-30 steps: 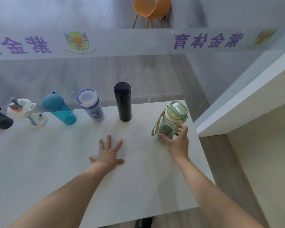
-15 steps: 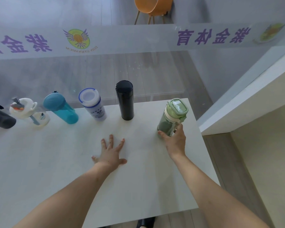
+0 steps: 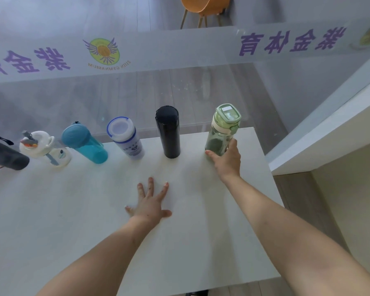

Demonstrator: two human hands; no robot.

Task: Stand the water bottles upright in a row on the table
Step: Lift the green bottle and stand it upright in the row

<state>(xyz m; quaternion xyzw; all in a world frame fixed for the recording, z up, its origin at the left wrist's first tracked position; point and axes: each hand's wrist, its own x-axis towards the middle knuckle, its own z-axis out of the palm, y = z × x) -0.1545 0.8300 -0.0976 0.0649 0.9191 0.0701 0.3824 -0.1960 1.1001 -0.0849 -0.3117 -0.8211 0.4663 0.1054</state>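
Right hand [image 3: 226, 161] wrapped around the lower body of the green bottle [image 3: 222, 133], thumb on its left side, fingers behind. Green bottle upright at the far right of the white table [image 3: 73, 221], near the back edge, pale green flip lid on top. To its left, apart from it, a black flask [image 3: 168, 132] standing upright. Further left, a white bottle with a blue-ringed lid [image 3: 125, 138], then a teal bottle [image 3: 84, 147], then a white bottle with a straw lid [image 3: 44, 149], all along the back edge in 1 line. At the left border, a dark grey bottle [image 3: 6, 155], only partly in view.

Left hand [image 3: 151, 202] released, pressed flat on the table with fingers spread, well in front of the black flask, holding nothing.

Behind the table, a glass partition with a frosted band [image 3: 179, 45] bearing purple characters and a round winged logo. Beyond the glass, an orange chair [image 3: 203, 7] on a wooden floor.
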